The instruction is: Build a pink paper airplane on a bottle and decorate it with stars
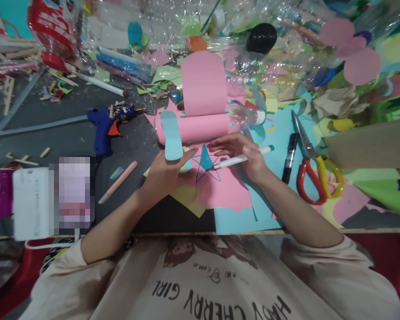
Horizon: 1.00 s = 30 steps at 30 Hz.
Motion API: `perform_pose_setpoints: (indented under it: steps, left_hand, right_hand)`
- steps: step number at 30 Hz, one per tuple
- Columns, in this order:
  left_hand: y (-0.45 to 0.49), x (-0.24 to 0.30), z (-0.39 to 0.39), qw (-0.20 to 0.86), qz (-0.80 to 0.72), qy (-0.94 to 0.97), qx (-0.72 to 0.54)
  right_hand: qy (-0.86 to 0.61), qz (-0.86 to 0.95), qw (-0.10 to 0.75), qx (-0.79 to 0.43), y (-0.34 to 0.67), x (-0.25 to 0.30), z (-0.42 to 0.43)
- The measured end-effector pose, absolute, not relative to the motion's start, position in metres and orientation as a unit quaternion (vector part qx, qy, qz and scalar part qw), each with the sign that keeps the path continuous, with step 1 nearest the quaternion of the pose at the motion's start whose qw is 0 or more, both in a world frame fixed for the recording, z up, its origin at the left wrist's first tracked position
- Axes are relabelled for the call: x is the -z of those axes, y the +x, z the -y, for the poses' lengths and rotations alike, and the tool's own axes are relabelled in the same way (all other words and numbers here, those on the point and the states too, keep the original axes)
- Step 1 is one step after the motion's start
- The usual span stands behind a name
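My right hand [246, 153] is closed around a white marker [235, 160] with a green end. The marker's tip touches a star [206, 162] outlined in blue on pink paper [226, 191]; the star's top point and part of its middle are coloured teal. My left hand [168, 171] lies on the left side of that paper, fingers spread. Just behind both hands is a pink paper-wrapped bottle [200, 128], lying on its side, with an upright pink panel [204, 82] and a light blue strip [172, 135] on it.
On the left lie a blue glue gun [108, 122], a pink pen [118, 182] and a phone [75, 191]. To the right are scissors [311, 169] and a black marker [290, 158] on blue paper [266, 213]. Plastic bottles and paper scraps crowd the back.
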State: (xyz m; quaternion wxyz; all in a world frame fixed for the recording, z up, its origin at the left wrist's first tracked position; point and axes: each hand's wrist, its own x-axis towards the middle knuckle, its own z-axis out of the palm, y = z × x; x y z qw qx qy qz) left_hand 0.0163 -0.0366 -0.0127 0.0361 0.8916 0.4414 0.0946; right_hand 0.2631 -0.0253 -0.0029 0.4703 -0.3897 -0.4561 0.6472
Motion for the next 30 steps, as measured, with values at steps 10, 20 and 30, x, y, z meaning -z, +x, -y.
perform_pose_setpoints:
  steps: [10,20,30]
  left_hand:
    - [0.023,0.008,0.033,0.072,-0.475,0.872,-0.088]
    - [0.023,0.008,0.037,0.023,-0.464,0.884,-0.062]
    - [0.024,0.003,0.037,0.034,-0.472,0.881,-0.033]
  right_hand:
    - [-0.446,0.486,0.458,-0.596,0.258,0.000,0.024]
    - [-0.513,0.505,0.436,-0.540,0.242,-0.011,0.050]
    - [-0.536,0.589,0.372,-0.477,0.243,-0.004,0.056]
